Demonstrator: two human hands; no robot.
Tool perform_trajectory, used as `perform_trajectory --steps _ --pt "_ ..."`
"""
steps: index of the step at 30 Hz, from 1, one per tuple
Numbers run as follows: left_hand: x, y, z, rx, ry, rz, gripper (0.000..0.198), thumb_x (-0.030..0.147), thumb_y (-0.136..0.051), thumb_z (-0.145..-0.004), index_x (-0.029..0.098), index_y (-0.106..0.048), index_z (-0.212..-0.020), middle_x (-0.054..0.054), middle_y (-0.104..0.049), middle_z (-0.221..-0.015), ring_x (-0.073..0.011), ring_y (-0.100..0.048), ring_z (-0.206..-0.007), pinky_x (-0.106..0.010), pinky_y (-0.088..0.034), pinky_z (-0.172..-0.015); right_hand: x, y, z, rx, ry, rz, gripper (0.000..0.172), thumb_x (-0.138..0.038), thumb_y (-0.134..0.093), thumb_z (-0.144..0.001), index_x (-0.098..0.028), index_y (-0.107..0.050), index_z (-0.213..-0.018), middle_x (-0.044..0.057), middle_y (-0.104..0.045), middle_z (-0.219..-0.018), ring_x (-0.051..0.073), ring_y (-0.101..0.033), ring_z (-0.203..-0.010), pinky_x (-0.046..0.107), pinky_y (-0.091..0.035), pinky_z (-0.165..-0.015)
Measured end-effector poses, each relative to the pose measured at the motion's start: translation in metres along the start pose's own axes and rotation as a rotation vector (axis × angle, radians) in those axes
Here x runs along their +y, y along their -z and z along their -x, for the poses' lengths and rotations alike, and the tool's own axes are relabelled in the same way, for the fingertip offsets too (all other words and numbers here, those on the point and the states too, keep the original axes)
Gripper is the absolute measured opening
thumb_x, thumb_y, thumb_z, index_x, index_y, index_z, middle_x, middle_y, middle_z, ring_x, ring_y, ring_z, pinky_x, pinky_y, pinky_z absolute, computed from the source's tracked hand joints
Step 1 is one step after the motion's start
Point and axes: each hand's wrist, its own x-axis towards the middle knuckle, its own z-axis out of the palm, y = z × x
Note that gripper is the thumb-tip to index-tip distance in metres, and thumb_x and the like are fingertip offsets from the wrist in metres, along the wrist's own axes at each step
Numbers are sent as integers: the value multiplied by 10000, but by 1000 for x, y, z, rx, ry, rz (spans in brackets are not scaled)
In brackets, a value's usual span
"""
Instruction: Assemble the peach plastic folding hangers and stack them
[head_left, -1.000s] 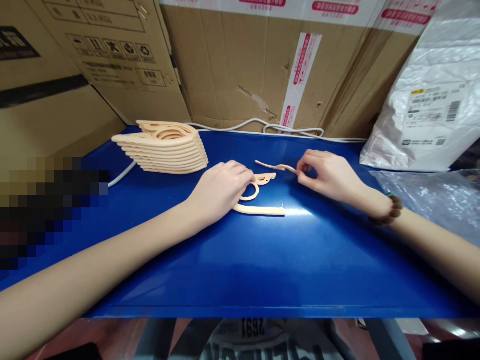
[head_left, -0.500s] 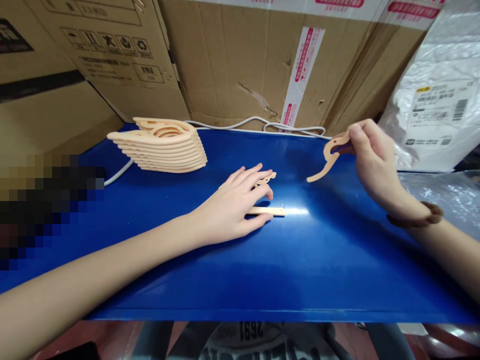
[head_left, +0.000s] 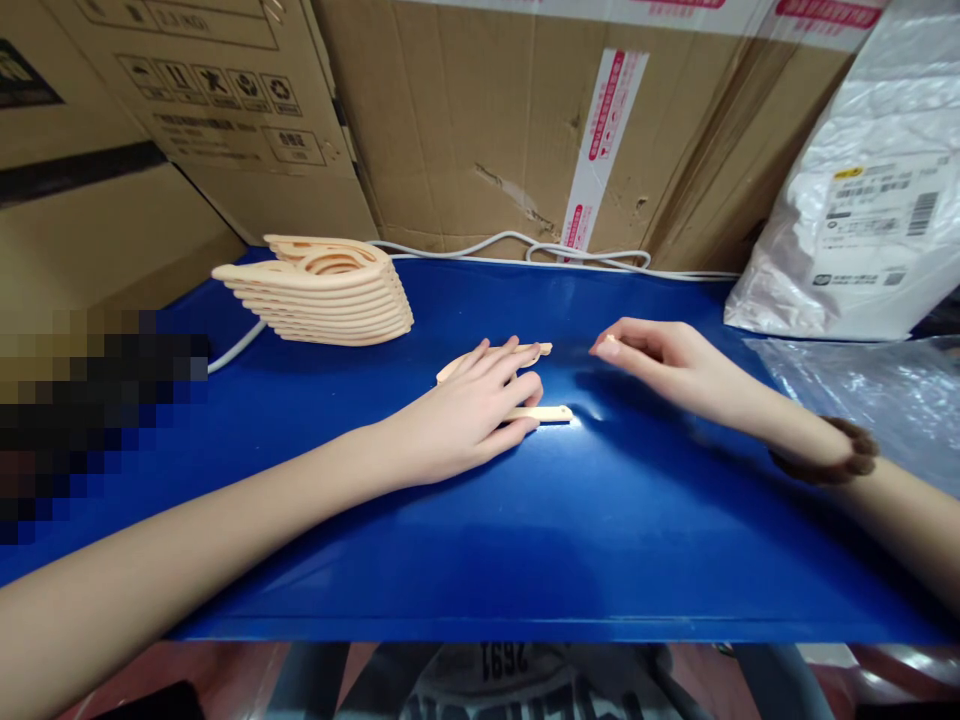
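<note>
My left hand [head_left: 480,410] rests on the blue table over pale peach plastic hanger arms. Its thumb and curled index finger hold the straight lower hanger arm [head_left: 553,413] between them. The longer fingers lie across the upper hanger arm [head_left: 454,370], whose middle they partly cover. To the right, my right hand [head_left: 667,360] is held just above the table. A small pale piece [head_left: 611,340] shows at its pinched thumb and fingertips; most of it is hidden. At the left stands a neat stack of several matching pale plastic hanger parts [head_left: 322,300].
Cardboard boxes [head_left: 465,130] wall off the back and left. A white cable [head_left: 495,240] runs along the rear table edge. A white plastic parcel bag [head_left: 840,230] stands at the back right, with clear plastic film [head_left: 885,400] before it. The blue table [head_left: 480,560] ends in front of my lap.
My right hand has come down and left, towards my left hand. The curved hanger hook that hung from its fingers no longer shows there. My left hand has barely shifted.
</note>
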Motion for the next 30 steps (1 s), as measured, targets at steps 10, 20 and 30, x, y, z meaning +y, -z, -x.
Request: perform_trajectory --steps 10,20,30 --pt "1 -1 -2 -3 28 -31 310 401 -300 -1034 184 -520 -1037 -113 -321 -1570 -296 -221 -1476 -551 -196 -1191 -3 -8 3 -146 179 70 424 -448 -365 -1007 -186 -643 -1189 -9 -613 -721 119 -542 -624 250 -413 -682" --pt "-1 -5 -2 41 70 23 392 429 -268 -1039 153 -518 -1160 -117 -286 -1585 -269 -208 -1482 -519 -163 -1211 -15 -14 8 -213 127 159 389 -462 -299 -1026 -206 -589 -1001 -32 -550 -686 111 -490 -585 248 -316 -601" --pt "1 -4 -1 57 67 53 331 410 -272 -1036 171 -498 -1069 -126 -281 -1586 -269 -195 -1486 -544 -155 -1204 -15 -20 12 -256 150 143 342 -505 -390 -994 -209 -535 -904 -37 -550 -675 109 -485 -568 244 -294 -574"
